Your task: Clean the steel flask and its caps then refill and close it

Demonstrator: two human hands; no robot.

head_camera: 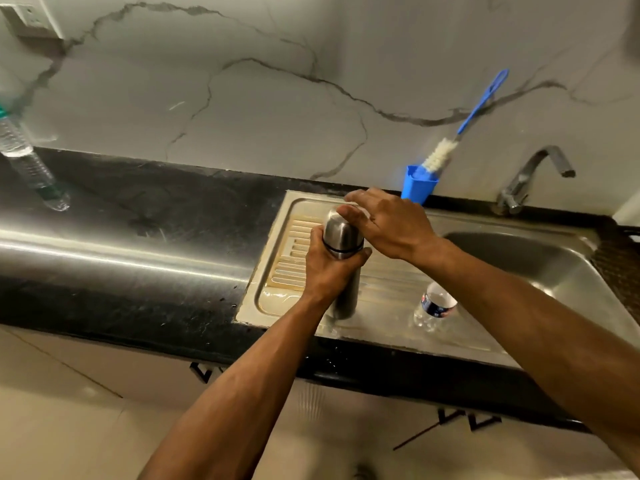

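Far left on the black counter: one clear plastic bottle with a green cap, leaning against the marble wall. At the middle, over the ribbed steel drainboard: left hand wrapped tight round the body of the single upright steel flask, right hand half-curled, fingertips resting on its domed outer cap. Further right: one small water bottle standing on the drainboard, one blue cup holding one bottle brush, one sink basin, one tap.
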